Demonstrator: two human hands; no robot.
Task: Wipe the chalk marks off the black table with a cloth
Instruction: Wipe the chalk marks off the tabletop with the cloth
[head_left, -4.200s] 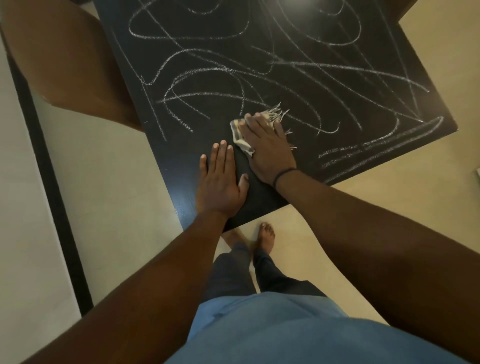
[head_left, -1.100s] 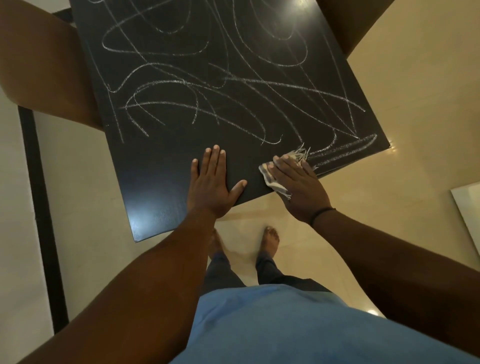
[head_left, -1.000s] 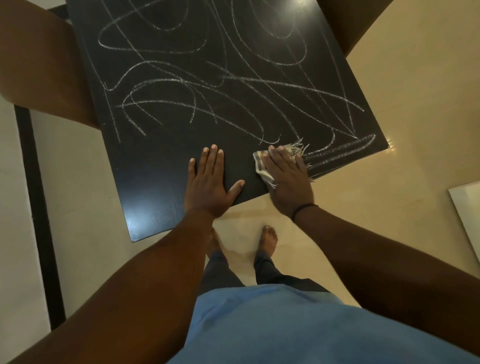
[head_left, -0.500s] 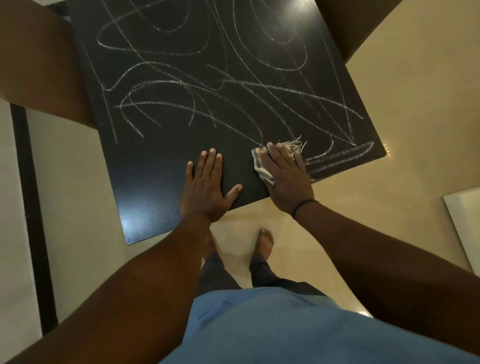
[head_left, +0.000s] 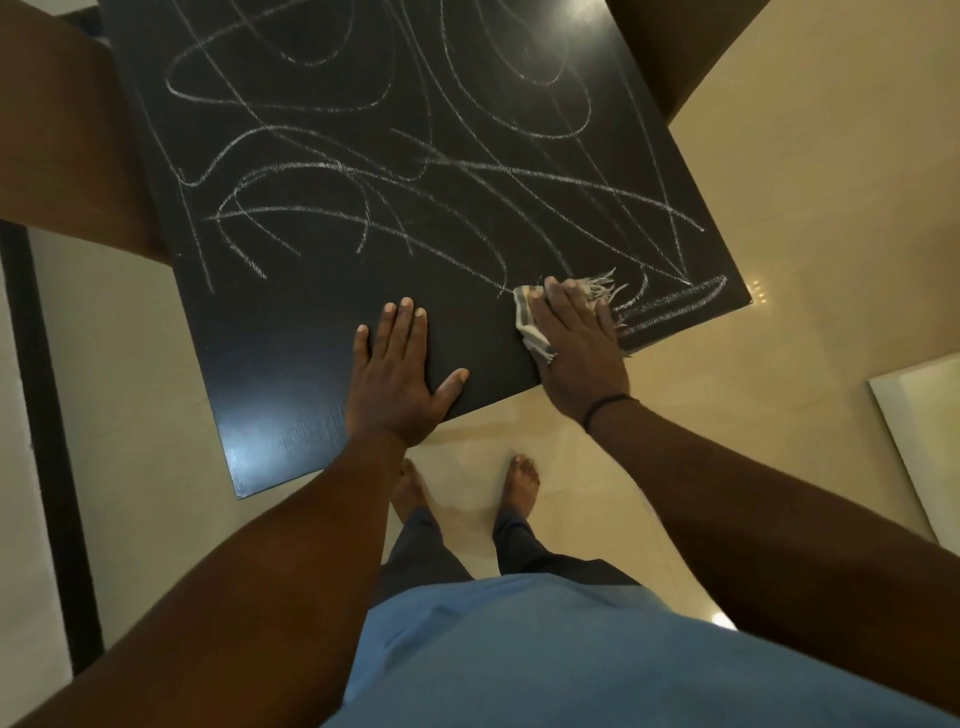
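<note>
Your right hand covers most of the cloth, so you see only a striped edge to the left of its fingers and a frayed fringe poking out beyond the fingertips. The fingers lie straight, pressing the cloth flat on the black bench near its front right corner. Your left hand rests flat on bare bench to the left of them, fingers straight and grasping nothing, well clear of the cloth. The chalk marks are loose scribbles, no readable writing; the bench's far end is cut off by the frame. More lines sit just right of the right fingers.
</note>
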